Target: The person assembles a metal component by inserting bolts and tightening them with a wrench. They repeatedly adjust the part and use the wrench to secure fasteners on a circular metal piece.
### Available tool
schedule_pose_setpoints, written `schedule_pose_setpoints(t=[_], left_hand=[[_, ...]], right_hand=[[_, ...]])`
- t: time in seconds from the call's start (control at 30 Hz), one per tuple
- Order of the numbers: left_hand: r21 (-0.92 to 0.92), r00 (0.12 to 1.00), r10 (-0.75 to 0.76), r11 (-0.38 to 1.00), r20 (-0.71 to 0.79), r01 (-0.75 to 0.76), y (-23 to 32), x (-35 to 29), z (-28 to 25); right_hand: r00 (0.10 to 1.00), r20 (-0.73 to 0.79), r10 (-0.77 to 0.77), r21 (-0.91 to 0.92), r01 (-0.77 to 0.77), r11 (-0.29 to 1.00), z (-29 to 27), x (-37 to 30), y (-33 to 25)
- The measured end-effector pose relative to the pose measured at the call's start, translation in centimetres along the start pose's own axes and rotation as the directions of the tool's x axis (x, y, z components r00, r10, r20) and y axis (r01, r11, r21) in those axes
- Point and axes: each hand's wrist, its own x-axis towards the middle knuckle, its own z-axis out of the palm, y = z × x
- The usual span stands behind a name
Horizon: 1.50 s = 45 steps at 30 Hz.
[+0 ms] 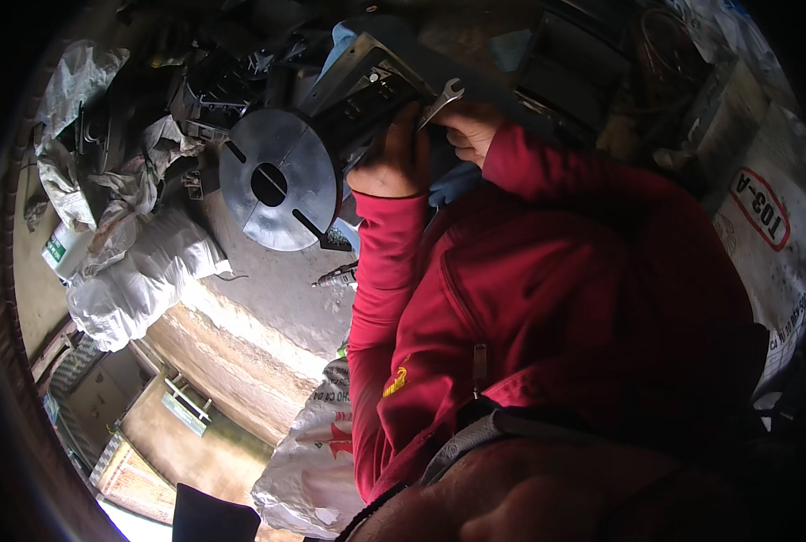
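Observation:
My right hand (472,129) is closed round an open-end wrench (441,101), whose forked jaw points up and to the right. Close beside it on the left is my left hand (392,161), back toward me, against a dark metal frame (358,104). Its fingers are in shadow and mostly hidden, so what they grip does not show. Small bolts or fittings (380,74) sit on the frame just beyond the hands. Left of my left wrist stands a large round grey metal disc (281,212) with a dark centre hole and slots.
A small metal tool with a pointed tip (335,276) lies on the floor below the disc. White plastic sacks (145,271) and crumpled bags lie at the left. Another printed sack (313,452) is near my left elbow, and one more sack (769,235) stands at the right.

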Motion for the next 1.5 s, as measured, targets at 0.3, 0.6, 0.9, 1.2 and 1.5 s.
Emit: schedule_pose_setpoints(t=[0.3,0.6,0.9,1.2,1.5], left_hand=[[-0.027,0.999,0.039,0.999,-0.037,-0.040,0.0,-1.1,1.2],[-0.085,0.999,-0.029,0.996,0.024,0.031,0.0,-0.5,0.3],[-0.140,0.992,-0.129,0.982,0.005,0.128,-0.2,-4.7,-3.3],[-0.054,0.998,-0.041,0.998,0.037,0.043,0.2,-4.2,-1.8],[-0.104,0.998,-0.065,0.992,0.007,0.065,1.5,-1.6,-1.9]], right_hand=[[0.997,0.035,-0.068,0.060,0.066,0.996,-1.1,1.3,1.5],[0.996,0.021,-0.087,0.041,0.086,0.995,-0.7,1.4,1.0],[0.994,0.065,-0.091,-0.034,0.093,0.995,-1.1,1.6,0.8],[0.990,0.107,-0.093,-0.111,0.105,0.988,-0.6,0.9,0.2],[0.981,0.102,-0.162,-0.051,0.168,0.984,-1.2,1.3,1.1]])
